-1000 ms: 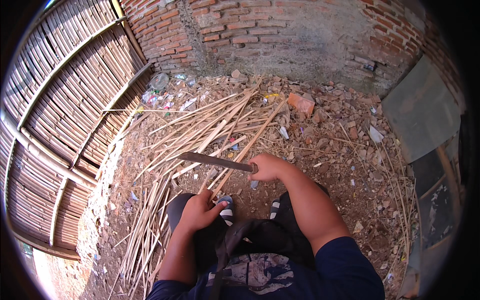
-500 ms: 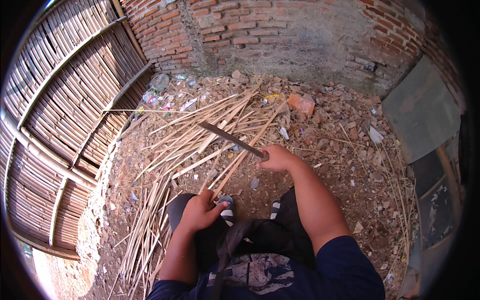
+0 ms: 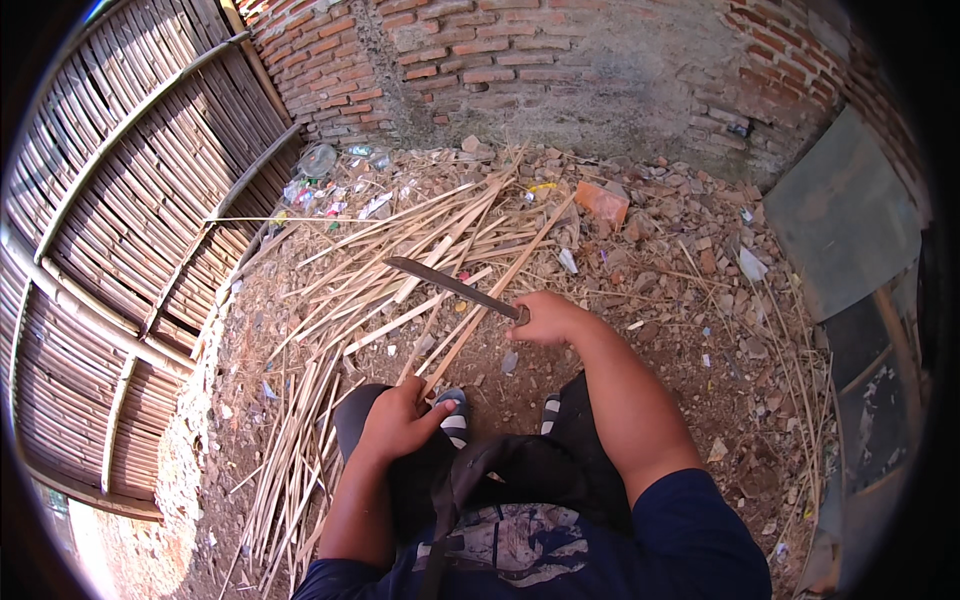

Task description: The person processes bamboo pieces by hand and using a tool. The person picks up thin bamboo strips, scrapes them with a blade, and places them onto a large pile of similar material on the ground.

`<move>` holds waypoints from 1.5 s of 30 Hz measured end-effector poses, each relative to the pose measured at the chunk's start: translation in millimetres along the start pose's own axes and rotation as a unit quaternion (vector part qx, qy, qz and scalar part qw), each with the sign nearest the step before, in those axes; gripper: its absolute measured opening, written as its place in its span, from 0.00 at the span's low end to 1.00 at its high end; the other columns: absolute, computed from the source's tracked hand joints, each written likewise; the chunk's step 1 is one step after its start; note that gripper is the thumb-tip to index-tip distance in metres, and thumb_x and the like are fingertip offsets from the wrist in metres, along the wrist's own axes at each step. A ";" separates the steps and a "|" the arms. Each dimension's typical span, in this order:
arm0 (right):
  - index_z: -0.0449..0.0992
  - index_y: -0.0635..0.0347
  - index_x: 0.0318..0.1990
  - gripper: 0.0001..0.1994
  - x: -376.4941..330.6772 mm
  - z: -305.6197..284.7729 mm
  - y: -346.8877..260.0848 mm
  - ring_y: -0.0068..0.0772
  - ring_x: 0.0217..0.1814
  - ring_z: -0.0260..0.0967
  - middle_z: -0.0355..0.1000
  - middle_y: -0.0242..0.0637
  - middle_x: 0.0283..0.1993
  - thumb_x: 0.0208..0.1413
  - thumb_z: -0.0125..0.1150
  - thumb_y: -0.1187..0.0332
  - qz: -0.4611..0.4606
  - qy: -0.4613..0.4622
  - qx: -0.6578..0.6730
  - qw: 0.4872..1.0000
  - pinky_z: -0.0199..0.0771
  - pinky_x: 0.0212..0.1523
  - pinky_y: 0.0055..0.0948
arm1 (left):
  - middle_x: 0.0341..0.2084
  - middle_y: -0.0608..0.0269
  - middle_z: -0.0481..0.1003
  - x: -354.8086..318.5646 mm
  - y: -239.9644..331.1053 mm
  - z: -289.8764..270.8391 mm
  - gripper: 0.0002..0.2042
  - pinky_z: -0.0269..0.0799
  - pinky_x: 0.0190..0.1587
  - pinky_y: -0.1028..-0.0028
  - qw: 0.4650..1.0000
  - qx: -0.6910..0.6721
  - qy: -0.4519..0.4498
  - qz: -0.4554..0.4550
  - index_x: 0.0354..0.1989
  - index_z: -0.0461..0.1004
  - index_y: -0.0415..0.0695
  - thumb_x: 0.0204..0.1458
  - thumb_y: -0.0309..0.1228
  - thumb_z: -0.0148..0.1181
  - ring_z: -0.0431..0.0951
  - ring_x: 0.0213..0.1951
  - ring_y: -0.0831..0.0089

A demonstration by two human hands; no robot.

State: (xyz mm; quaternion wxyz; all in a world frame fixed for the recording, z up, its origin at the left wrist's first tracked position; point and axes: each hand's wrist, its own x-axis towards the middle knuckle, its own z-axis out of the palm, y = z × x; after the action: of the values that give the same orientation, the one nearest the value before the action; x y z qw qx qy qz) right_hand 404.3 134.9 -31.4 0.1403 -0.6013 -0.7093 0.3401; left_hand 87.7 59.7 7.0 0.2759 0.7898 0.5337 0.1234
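My right hand (image 3: 548, 319) is closed round the handle of a long dark-bladed machete (image 3: 452, 285). Its blade points to the upper left, above the strips. At my left knee, my left hand (image 3: 402, 418) pinches the near end of a long bamboo strip (image 3: 497, 302), which slants away to the upper right and passes under the blade. Part of that grip is hidden by the fingers. Beyond the machete spreads a loose pile of pale split bamboo strips (image 3: 410, 262). More bamboo strips (image 3: 283, 478) lie in a long bundle left of my left leg.
A bamboo slat wall (image 3: 150, 190) rises on the left, a weathered brick wall (image 3: 560, 75) at the back. Rubble, a broken orange brick (image 3: 602, 203) and plastic litter (image 3: 318, 190) cover the ground. Grey panels (image 3: 848, 215) lean at the right. My sandalled feet (image 3: 453, 422) are between the hands.
The machete blade has dropped slightly and shifted left, toward me, with its flat side showing more. My right hand moved a little left with it. My left hand stays nearly in place.
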 end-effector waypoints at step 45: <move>0.81 0.54 0.54 0.27 1.7 14.1 -9.3 0.48 0.51 0.78 0.80 0.48 0.46 0.46 0.74 0.54 -0.003 -0.019 -0.073 0.997 0.76 0.51 0.42 | 0.24 0.46 0.77 0.1 2.0 8.2 0.24 0.73 0.36 0.53 0.998 0.067 0.000 0.008 0.32 0.73 0.38 0.53 0.52 0.67 0.80 0.33 0.44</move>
State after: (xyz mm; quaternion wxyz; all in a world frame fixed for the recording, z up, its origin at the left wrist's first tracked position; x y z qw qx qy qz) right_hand 388.3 131.7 -36.0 0.0836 -0.6015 -0.7364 0.2982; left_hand 93.3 56.7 1.5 0.2213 0.8106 0.5347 0.0896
